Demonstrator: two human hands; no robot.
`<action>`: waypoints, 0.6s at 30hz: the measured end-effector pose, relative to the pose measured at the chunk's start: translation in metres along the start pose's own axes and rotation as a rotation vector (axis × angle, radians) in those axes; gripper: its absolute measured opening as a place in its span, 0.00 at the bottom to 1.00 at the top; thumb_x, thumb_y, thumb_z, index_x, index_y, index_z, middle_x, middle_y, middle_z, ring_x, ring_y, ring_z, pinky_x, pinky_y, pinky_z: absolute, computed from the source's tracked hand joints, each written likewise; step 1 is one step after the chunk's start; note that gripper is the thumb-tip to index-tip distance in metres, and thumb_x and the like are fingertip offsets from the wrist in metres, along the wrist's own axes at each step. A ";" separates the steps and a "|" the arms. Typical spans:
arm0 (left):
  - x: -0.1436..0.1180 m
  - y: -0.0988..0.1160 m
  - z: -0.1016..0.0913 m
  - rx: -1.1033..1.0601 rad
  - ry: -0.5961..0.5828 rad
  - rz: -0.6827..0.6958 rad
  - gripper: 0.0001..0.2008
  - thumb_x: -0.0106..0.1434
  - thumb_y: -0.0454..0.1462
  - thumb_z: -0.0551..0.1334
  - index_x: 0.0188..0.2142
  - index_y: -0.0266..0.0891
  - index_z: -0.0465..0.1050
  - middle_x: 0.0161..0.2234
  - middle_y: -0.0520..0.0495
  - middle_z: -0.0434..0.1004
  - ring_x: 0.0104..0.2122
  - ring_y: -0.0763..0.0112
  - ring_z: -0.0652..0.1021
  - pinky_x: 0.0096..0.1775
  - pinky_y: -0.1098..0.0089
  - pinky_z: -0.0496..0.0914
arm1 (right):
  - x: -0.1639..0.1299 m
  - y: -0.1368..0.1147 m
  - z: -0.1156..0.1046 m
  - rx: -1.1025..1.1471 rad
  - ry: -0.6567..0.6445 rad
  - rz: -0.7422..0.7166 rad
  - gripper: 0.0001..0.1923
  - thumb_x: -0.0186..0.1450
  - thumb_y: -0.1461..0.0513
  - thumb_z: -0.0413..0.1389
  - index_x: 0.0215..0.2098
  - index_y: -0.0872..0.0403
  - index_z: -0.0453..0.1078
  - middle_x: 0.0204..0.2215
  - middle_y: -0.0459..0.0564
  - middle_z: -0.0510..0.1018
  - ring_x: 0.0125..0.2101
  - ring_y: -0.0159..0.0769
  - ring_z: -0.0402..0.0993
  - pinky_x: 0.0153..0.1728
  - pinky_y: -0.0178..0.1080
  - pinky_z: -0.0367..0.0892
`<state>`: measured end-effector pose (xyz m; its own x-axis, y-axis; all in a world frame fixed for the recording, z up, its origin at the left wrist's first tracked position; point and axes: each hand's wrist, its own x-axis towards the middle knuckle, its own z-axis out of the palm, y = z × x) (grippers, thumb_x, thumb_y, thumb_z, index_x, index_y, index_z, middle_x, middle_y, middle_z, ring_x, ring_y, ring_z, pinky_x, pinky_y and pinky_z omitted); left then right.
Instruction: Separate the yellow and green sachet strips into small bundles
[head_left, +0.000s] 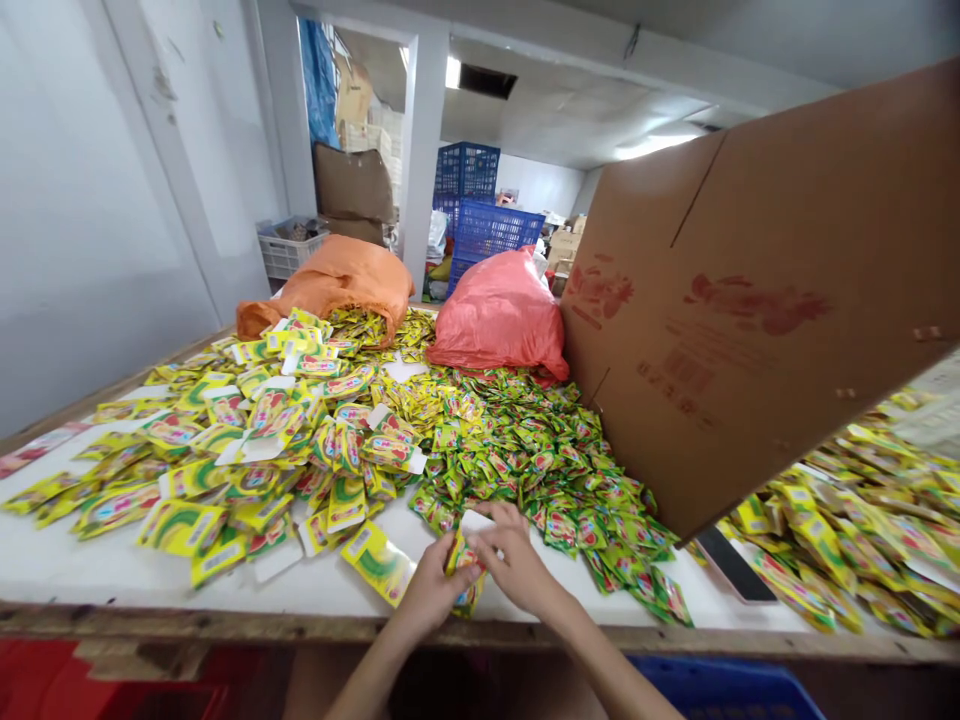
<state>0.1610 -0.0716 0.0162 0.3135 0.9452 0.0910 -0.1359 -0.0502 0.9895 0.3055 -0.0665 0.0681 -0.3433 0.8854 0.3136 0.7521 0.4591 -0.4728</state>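
Note:
Near the table's front edge my left hand (437, 585) grips a small yellow printed box (466, 590) with its white flap standing up. My right hand (512, 560) is at the flap end of the same box, fingers bent over it; whether a packet is between those fingers is hidden. Just left of my hands a flat yellow box (379, 563) lies on the white tabletop. A heap of yellow boxes (262, 430), several with open white flaps, spreads to the left. Beyond my right hand lies a pile of small green packets (547, 460).
A large brown carton (750, 300) leans over the right side. An orange sack (337, 275) spills yellow packets, beside a red sack (499, 310). A phone (735, 565) lies under the carton's edge, near more yellow boxes (847, 520). Blue crates (495, 230) stand behind.

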 end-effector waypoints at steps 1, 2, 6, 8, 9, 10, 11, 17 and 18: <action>0.000 -0.002 -0.001 0.010 0.005 -0.012 0.15 0.54 0.40 0.61 0.40 0.35 0.69 0.37 0.45 0.75 0.39 0.63 0.73 0.42 0.68 0.65 | -0.001 -0.001 0.001 0.008 -0.021 -0.012 0.15 0.62 0.57 0.50 0.20 0.52 0.70 0.44 0.48 0.69 0.46 0.41 0.60 0.43 0.44 0.58; 0.001 -0.004 -0.002 0.014 0.013 -0.025 0.15 0.54 0.41 0.61 0.40 0.35 0.69 0.37 0.45 0.75 0.38 0.63 0.73 0.42 0.68 0.66 | -0.001 -0.001 0.003 0.035 -0.027 -0.014 0.15 0.62 0.57 0.51 0.21 0.52 0.70 0.45 0.48 0.69 0.46 0.41 0.60 0.44 0.45 0.58; 0.002 -0.012 -0.006 -0.029 0.047 -0.088 0.16 0.54 0.42 0.61 0.39 0.34 0.68 0.35 0.44 0.76 0.36 0.63 0.74 0.39 0.68 0.67 | -0.010 0.004 0.014 0.392 0.097 0.100 0.09 0.61 0.56 0.51 0.36 0.51 0.67 0.38 0.51 0.72 0.41 0.39 0.67 0.42 0.43 0.62; 0.001 -0.013 -0.006 -0.056 0.055 -0.092 0.17 0.54 0.42 0.60 0.41 0.34 0.66 0.35 0.43 0.76 0.37 0.62 0.74 0.39 0.66 0.67 | -0.017 0.007 0.023 0.624 0.174 0.186 0.13 0.61 0.56 0.52 0.42 0.52 0.61 0.32 0.49 0.73 0.35 0.37 0.70 0.38 0.39 0.66; 0.000 -0.012 -0.006 -0.066 0.068 -0.079 0.19 0.55 0.41 0.60 0.44 0.35 0.64 0.37 0.43 0.76 0.37 0.62 0.74 0.40 0.66 0.67 | -0.020 0.007 0.028 0.710 0.215 0.222 0.14 0.61 0.56 0.52 0.43 0.51 0.58 0.31 0.48 0.73 0.34 0.36 0.71 0.36 0.38 0.67; -0.002 -0.011 -0.005 -0.073 0.090 -0.056 0.21 0.55 0.41 0.60 0.46 0.36 0.60 0.38 0.43 0.75 0.39 0.62 0.74 0.41 0.65 0.67 | -0.024 0.008 0.033 0.767 0.254 0.249 0.15 0.61 0.56 0.52 0.43 0.51 0.57 0.30 0.47 0.73 0.33 0.36 0.71 0.36 0.38 0.67; -0.003 -0.009 -0.004 -0.074 0.121 -0.026 0.23 0.55 0.41 0.60 0.48 0.38 0.57 0.40 0.43 0.74 0.40 0.63 0.74 0.42 0.65 0.66 | -0.026 0.008 0.037 0.793 0.286 0.267 0.15 0.61 0.56 0.53 0.43 0.51 0.57 0.30 0.48 0.73 0.33 0.36 0.72 0.36 0.38 0.67; -0.008 0.003 -0.012 0.066 0.093 0.028 0.14 0.58 0.40 0.57 0.43 0.39 0.61 0.37 0.46 0.73 0.36 0.66 0.75 0.38 0.71 0.67 | -0.028 0.009 0.037 0.656 0.244 0.250 0.12 0.61 0.55 0.52 0.39 0.54 0.67 0.32 0.50 0.75 0.34 0.38 0.71 0.37 0.38 0.67; -0.007 0.004 -0.014 0.106 0.060 0.018 0.11 0.58 0.40 0.57 0.40 0.39 0.64 0.34 0.47 0.74 0.34 0.67 0.75 0.36 0.71 0.67 | -0.026 0.009 0.035 0.644 0.218 0.239 0.12 0.62 0.55 0.51 0.37 0.54 0.69 0.31 0.50 0.75 0.34 0.38 0.71 0.37 0.39 0.66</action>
<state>0.1447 -0.0738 0.0177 0.2548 0.9612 0.1052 -0.0400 -0.0983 0.9944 0.3012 -0.0829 0.0266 -0.0403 0.9631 0.2662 0.2887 0.2663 -0.9197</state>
